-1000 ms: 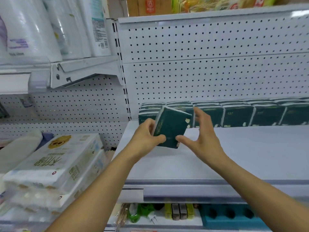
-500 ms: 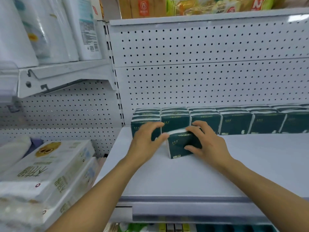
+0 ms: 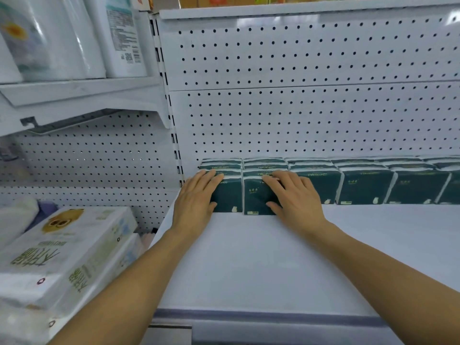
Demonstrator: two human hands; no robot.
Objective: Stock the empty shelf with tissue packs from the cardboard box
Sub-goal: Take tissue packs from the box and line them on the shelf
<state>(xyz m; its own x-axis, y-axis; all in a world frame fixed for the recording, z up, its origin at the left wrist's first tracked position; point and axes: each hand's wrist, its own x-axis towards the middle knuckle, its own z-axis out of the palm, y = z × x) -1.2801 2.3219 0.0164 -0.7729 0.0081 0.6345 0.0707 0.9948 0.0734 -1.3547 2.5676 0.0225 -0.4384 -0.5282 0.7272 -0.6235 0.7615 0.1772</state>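
Two bare forearms are seen, entering from the lower edge. No sleeve, watch, ring or glove is worn on either. The left hand (image 3: 196, 200) and right hand (image 3: 296, 197) are uncovered; fingernails are short and unpainted where seen.

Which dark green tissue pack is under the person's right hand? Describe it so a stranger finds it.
On the white metal shelf, a row of dark green tissue packs lines the pegboard. Second from the left, the pack stands slightly forward, with the right hand flat on it.

The green tissue packs (image 3: 315, 185) show "COMFORTABLE" upside down along their top edges.
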